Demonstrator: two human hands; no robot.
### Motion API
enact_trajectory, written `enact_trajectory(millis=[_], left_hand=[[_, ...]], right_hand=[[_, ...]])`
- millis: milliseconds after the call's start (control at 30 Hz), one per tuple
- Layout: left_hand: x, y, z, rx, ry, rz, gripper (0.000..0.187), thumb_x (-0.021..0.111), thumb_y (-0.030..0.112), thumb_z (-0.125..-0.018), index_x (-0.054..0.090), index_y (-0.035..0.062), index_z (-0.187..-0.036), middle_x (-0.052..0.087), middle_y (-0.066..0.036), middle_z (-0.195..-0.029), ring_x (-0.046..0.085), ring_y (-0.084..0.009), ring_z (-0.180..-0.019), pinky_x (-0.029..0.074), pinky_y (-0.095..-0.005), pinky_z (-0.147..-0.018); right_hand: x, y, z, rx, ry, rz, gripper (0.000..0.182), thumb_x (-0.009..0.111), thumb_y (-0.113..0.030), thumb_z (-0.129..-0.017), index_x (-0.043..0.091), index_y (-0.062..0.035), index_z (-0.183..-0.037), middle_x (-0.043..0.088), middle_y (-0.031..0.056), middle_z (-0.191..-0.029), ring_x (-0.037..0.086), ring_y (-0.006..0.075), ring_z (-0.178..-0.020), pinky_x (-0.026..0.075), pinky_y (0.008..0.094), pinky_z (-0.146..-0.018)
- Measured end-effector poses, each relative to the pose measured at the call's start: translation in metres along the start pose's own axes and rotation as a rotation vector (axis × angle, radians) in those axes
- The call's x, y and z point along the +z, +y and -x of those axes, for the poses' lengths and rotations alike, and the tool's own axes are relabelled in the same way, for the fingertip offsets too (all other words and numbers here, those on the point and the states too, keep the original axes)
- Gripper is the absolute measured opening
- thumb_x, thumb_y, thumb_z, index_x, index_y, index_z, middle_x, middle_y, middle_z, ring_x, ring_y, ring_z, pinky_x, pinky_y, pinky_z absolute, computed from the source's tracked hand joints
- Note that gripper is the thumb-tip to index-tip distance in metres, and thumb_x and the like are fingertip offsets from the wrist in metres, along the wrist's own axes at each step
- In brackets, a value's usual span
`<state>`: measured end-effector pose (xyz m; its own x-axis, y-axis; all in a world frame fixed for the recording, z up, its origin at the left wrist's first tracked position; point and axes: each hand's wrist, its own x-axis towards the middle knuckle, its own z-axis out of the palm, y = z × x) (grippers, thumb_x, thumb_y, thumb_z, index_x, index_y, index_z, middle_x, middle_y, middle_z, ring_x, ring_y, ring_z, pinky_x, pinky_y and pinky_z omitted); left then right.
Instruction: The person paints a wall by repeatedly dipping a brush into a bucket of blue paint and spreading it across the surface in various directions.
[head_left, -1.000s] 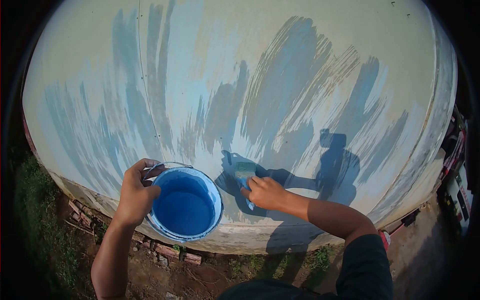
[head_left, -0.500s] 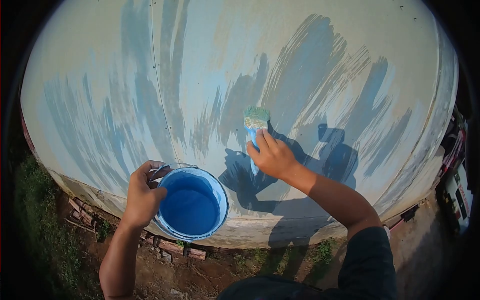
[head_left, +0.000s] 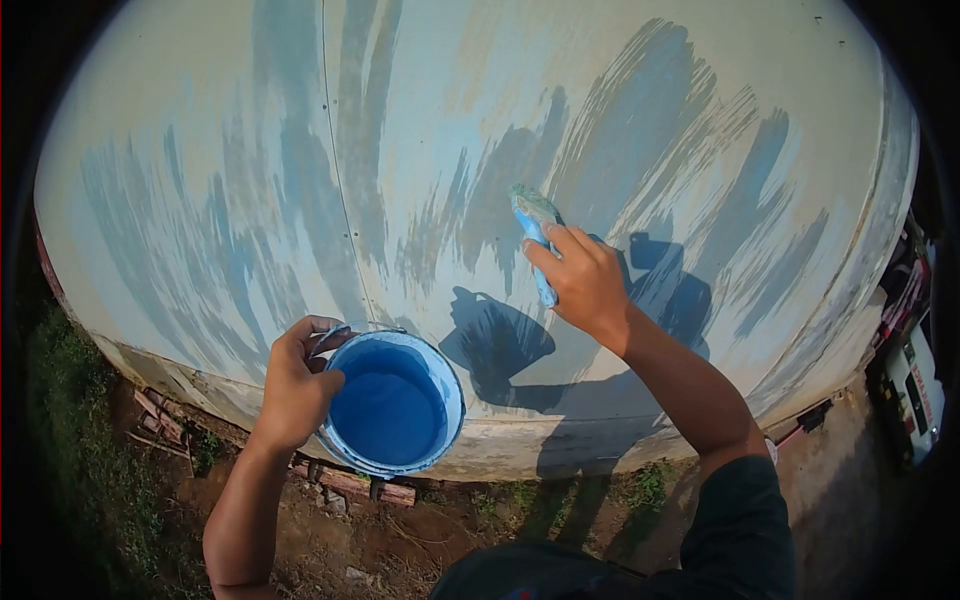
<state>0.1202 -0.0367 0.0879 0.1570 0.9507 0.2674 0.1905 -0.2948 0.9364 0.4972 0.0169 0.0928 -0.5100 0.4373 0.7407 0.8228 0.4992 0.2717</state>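
My left hand (head_left: 303, 385) grips the left rim of a paint bucket (head_left: 452, 400), with the thumb outside and its wire handle near the fingers. Blue paint (head_left: 388, 408) fills the lower part of the bucket, and smears coat the inner wall. In my right hand (head_left: 585, 275) is a paintbrush (head_left: 540, 245) with a blue handle, fingers wrapped round it. Its bristles point up and left, close over the wall (head_left: 440, 60), which carries streaky strokes of blue-grey paint. The brush is turned partly edge-on here.
Shadows of my arms, the bucket and my head (head_left: 665, 290) fall on the wall. A thin vertical seam (head_left: 335, 160) with small fixings runs down it. Brick pieces (head_left: 355, 483), soil and grass (head_left: 80, 440) lie at its foot. A white object with red lettering (head_left: 910, 390) stands at far right.
My right hand has shifted right and slightly up, twisting the brush so its broad face no longer shows. The bucket in my left hand sits marginally further right in view.
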Motion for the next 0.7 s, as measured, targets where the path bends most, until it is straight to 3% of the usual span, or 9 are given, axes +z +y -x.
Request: enact_trajectory(millis=[67, 167, 233, 367, 467, 567, 633, 700], left_hand=[[-0.004, -0.004, 0.0, 0.009, -0.001, 0.02, 0.048, 0.053, -0.017, -0.072, 0.059, -0.0068, -0.119, 0.072, -0.018, -0.118, 0.071, -0.0201, -0.104, 0.058, -0.0284, -0.083], [-0.012, -0.011, 0.003, 0.001, 0.008, 0.029, 0.048, 0.053, -0.017, -0.072, 0.059, -0.0065, -0.118, 0.072, -0.018, -0.118, 0.071, -0.0198, -0.104, 0.058, -0.0281, -0.082], [-0.019, -0.019, 0.005, 0.005, 0.031, 0.027, 0.047, 0.052, -0.017, -0.072, 0.059, -0.0066, -0.117, 0.072, -0.018, -0.118, 0.071, -0.0197, -0.105, 0.057, -0.0277, -0.083], [-0.029, -0.029, 0.014, -0.079, 0.035, -0.015, 0.048, 0.052, -0.017, -0.072, 0.059, -0.0068, -0.118, 0.072, -0.018, -0.119, 0.071, -0.0199, -0.106, 0.057, -0.0272, -0.085], [-0.032, -0.047, 0.02, -0.081, 0.039, -0.015, 0.049, 0.051, -0.018, -0.072, 0.058, -0.0069, -0.12, 0.07, -0.02, -0.122, 0.07, -0.0205, -0.111, 0.056, -0.0274, -0.088], [-0.035, -0.056, 0.029, -0.017, 0.041, 0.059, 0.05, 0.051, -0.019, -0.073, 0.057, -0.0074, -0.122, 0.068, -0.02, -0.125, 0.068, -0.021, -0.115, 0.057, -0.0285, -0.089], [-0.039, -0.057, 0.029, -0.036, 0.02, 0.066, 0.05, 0.05, -0.019, -0.074, 0.056, -0.0081, -0.122, 0.067, -0.02, -0.125, 0.067, -0.0213, -0.117, 0.057, -0.0295, -0.09], [-0.039, -0.053, 0.028, -0.04, 0.021, 0.054, 0.05, 0.05, -0.019, -0.074, 0.056, -0.0084, -0.122, 0.067, -0.02, -0.125, 0.068, -0.0214, -0.116, 0.057, -0.0295, -0.091]], right_hand=[[0.0, 0.003, -0.003, -0.037, 0.273, 0.258, 0.027, 0.074, -0.006, -0.083, 0.073, -0.0069, -0.109, 0.07, 0.0166, -0.101, 0.072, 0.0317, -0.096, 0.062, 0.0351, -0.068], [0.055, -0.014, 0.034, -0.128, 0.222, 0.366, 0.023, 0.07, -0.006, -0.084, 0.073, -0.0058, -0.107, 0.07, 0.0202, -0.102, 0.072, 0.0313, -0.096, 0.063, 0.0326, -0.069], [0.096, -0.043, 0.073, -0.198, 0.125, 0.316, 0.02, 0.07, -0.006, -0.084, 0.073, -0.0046, -0.104, 0.07, 0.0248, -0.104, 0.072, 0.0328, -0.099, 0.064, 0.0325, -0.068], [0.184, -0.108, 0.175, -0.206, -0.172, 0.069, 0.017, 0.071, -0.009, -0.084, 0.073, -0.0037, -0.1, 0.07, 0.0231, -0.101, 0.071, 0.0309, -0.097, 0.063, 0.0325, -0.063], [0.221, -0.106, 0.211, -0.25, -0.361, -0.052, 0.017, 0.07, -0.009, -0.084, 0.073, -0.0038, -0.1, 0.068, 0.0212, -0.102, 0.07, 0.0295, -0.096, 0.061, 0.0343, -0.06], [0.171, -0.092, 0.153, -0.085, -0.475, -0.082, 0.028, 0.074, -0.008, -0.081, 0.074, -0.0078, -0.109, 0.068, 0.0169, -0.109, 0.069, 0.0309, -0.107, 0.061, 0.039, -0.071], [0.113, -0.065, 0.087, 0.065, -0.466, -0.203, 0.038, 0.08, -0.002, -0.074, 0.074, -0.0094, -0.111, 0.068, 0.0135, -0.112, 0.068, 0.0313, -0.107, 0.06, 0.042, -0.071], [0.062, -0.04, 0.031, 0.05, -0.335, -0.176, 0.046, 0.083, 0.002, -0.07, 0.075, -0.0098, -0.113, 0.068, 0.0121, -0.113, 0.068, 0.0316, -0.105, 0.06, 0.0416, -0.074]])
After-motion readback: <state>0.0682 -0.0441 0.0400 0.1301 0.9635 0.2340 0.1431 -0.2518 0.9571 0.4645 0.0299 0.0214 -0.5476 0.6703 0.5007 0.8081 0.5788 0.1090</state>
